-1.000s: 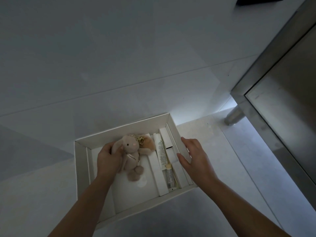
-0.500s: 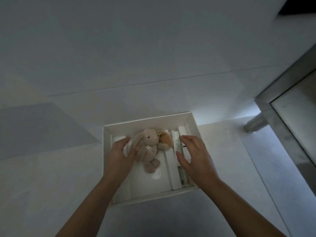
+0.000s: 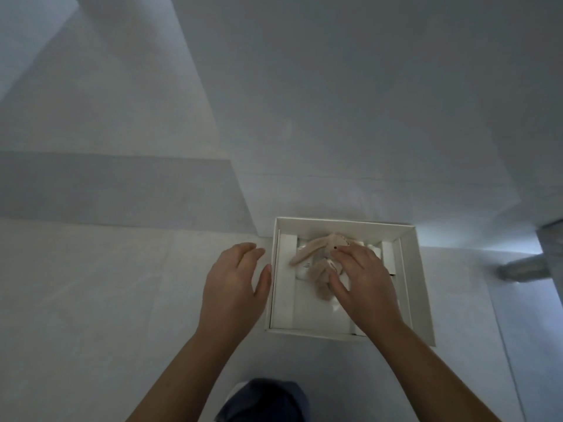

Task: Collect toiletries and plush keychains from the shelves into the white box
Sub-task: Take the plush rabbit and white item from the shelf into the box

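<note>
Bunny [image 3: 316,263], just 1, is lying in box [image 3: 344,223] under spread R hand [image 3: 365,281]; L hand [image 3: 231,281] hovering spread, outside left.

On my feed, the person's body shows as two arms and a scrap of clothing. The left forearm [image 3: 182,370] and the right forearm [image 3: 426,367] are bare from the lower edge of the view up to the wrist, slim and smooth in outline. The left hand [image 3: 234,287] and the right hand [image 3: 364,281] are bare too, with long fingers; the picture is too soft for finer detail. Low in the middle I see a rounded patch of dark blue cloth [image 3: 268,400] with a pale edge [image 3: 236,391] on its left side. I cannot tell which garment it is.
</note>
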A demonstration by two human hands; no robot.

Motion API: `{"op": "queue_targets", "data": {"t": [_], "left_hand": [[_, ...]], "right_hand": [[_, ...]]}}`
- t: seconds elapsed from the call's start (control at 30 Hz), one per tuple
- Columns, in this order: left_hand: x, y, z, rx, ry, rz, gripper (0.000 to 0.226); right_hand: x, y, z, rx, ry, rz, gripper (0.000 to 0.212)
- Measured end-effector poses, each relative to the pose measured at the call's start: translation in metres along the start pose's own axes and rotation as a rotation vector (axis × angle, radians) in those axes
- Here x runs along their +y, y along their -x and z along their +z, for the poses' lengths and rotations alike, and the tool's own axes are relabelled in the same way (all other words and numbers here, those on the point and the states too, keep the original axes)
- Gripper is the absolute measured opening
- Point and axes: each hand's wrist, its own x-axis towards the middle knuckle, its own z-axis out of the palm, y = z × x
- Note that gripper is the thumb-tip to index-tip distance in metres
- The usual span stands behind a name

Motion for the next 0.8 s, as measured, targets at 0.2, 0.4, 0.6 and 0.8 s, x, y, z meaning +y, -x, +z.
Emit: {"op": "queue_targets", "data": {"t": [0.2,0.4,0.6,0.8], "left_hand": [[0.027,-0.004,-0.092,-0.052,-0.028,-0.07,0.026],[0.091,0.005,-0.196,-0.089,-0.083,-0.06,0.028],[0.18,0.023,-0.296,-0.061,-0.078,-0.076,0.038],[0.282,0.044,-0.37,0.053,-0.028,-0.102,0.019]], "right_hand": [[-0.055,-0.007,-0.089,-0.066,0.018,0.042,0.028],[-0.123,-0.01,-0.194,-0.064,-0.027,0.044,0.025],[-0.179,0.0,-0.32,-0.027,-0.078,0.102,0.027],[-0.206,0.025,-0.456,0.056,-0.113,0.148,0.03]]}}
